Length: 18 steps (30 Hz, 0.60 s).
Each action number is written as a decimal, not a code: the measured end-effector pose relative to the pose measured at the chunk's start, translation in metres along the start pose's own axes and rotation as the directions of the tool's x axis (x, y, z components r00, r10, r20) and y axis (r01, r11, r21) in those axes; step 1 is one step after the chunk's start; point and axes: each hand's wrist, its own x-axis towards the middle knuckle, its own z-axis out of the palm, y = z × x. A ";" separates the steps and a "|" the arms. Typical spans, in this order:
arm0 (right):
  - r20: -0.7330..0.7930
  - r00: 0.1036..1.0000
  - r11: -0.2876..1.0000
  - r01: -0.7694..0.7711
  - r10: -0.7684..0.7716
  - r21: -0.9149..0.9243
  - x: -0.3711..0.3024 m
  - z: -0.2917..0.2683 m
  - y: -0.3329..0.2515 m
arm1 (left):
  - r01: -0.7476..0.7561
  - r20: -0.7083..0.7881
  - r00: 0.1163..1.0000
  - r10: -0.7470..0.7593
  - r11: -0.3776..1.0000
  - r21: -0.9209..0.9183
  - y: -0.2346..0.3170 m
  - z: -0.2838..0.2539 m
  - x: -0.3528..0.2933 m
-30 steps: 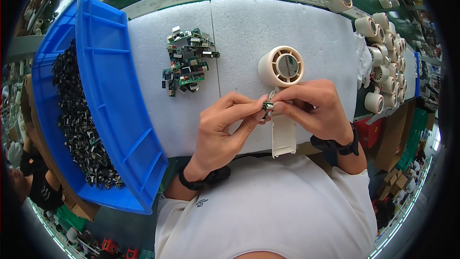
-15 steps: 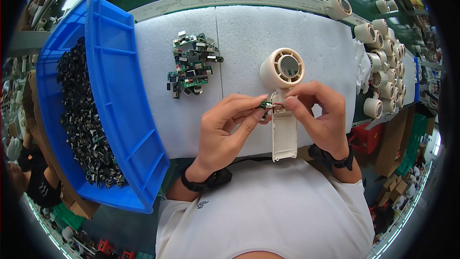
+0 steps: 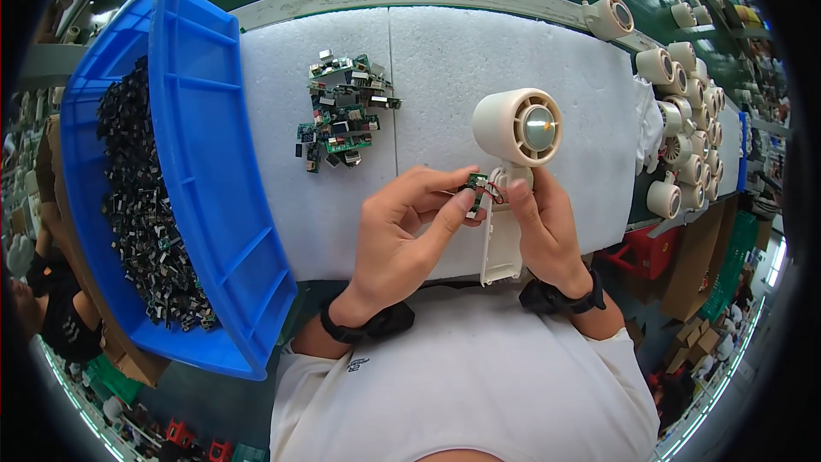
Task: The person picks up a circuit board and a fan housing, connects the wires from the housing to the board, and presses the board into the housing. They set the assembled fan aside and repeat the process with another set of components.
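The left hand (image 3: 409, 221) pinches a thin green circuit board (image 3: 475, 197). The right hand's (image 3: 550, 227) fingers clamp a smooth, drum-headed cream fan (image 3: 505, 126) below its head.

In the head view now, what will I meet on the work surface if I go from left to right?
Blue bin of small parts → pile of circuit boards → circuit board held in the left hand → cream fan held in the right hand → cluster of cream fan heads.
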 end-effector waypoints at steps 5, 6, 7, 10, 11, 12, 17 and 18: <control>0.034 0.999 0.992 0.018 -0.014 -0.123 0.001 -0.003 0.000 | -0.030 -0.004 1.000 0.030 0.999 0.014 -0.003 0.000 0.000; 0.036 0.999 0.992 0.016 -0.011 -0.124 0.001 -0.004 0.000 | -0.028 -0.007 1.000 0.028 1.000 0.013 -0.004 0.001 0.000; 0.047 0.999 0.990 0.017 -0.011 -0.138 0.001 -0.004 -0.001 | -0.029 -0.009 1.000 0.029 0.999 0.020 -0.003 0.001 0.001; 0.069 0.998 0.986 0.020 -0.009 -0.165 0.002 -0.006 -0.001 | -0.028 -0.012 1.000 0.029 0.999 0.034 -0.002 0.001 0.002; 0.092 0.996 0.986 0.002 0.013 -0.169 0.002 -0.007 -0.001 | -0.032 -0.010 0.999 0.032 0.998 0.053 -0.002 0.001 0.002; 0.113 0.993 0.985 -0.015 0.035 -0.175 0.001 -0.008 0.000 | -0.035 -0.007 0.999 0.035 0.997 0.072 -0.002 0.001 0.002; 0.147 0.984 0.976 -0.074 0.106 -0.205 0.002 -0.013 0.003 | -0.063 0.012 0.998 0.061 0.987 0.148 -0.002 -0.001 0.003; 0.148 0.983 0.976 -0.074 0.105 -0.204 0.002 -0.012 0.001 | -0.062 0.011 0.998 0.061 0.987 0.149 -0.002 -0.002 0.002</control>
